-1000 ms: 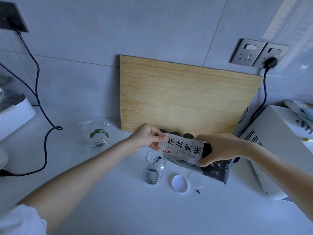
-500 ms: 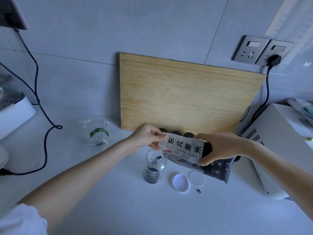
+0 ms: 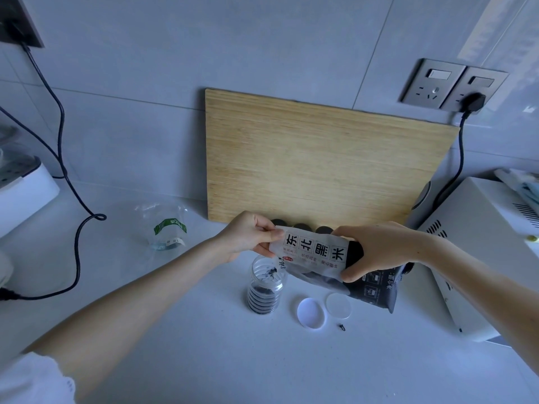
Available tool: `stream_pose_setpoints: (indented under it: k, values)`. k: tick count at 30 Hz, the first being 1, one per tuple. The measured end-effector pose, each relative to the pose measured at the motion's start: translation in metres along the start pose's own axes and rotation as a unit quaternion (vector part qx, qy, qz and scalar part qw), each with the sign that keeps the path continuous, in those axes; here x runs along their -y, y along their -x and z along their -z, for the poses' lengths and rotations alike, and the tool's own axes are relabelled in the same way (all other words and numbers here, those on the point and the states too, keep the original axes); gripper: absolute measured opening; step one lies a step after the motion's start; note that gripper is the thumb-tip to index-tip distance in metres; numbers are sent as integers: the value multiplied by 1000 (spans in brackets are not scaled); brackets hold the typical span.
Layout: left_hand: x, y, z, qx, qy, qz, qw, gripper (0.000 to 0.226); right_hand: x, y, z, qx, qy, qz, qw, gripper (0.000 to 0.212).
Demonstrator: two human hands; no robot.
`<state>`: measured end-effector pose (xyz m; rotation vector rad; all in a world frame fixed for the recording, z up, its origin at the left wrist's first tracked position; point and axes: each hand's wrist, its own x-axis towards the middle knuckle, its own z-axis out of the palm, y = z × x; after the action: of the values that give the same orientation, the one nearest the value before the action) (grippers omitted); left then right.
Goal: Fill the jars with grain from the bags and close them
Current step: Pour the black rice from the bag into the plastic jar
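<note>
Head view: bag (image 3: 315, 249) over jar (image 3: 264, 282) of dark grain (image 3: 261, 300)

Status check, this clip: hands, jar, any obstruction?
Left hand, right hand grip the bag, tipped over the open jar. Jar part full of dark grain. Two lids beside it, clear.

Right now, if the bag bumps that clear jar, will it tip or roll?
The jar likely resists a light bump: dark grain fills its lower part, weighting the base. Tall and narrow, it could tip if knocked near the open rim. Being round, it might then roll.
</note>
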<state>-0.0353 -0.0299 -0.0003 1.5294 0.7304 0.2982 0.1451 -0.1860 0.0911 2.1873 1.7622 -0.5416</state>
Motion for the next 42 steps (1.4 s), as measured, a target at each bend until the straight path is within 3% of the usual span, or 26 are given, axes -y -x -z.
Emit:
stream_pose_setpoints:
  k: [42]
  values:
    - [1,3,7,3,35,-7,999,9,3,-8,13,23,19,4,1000,68]
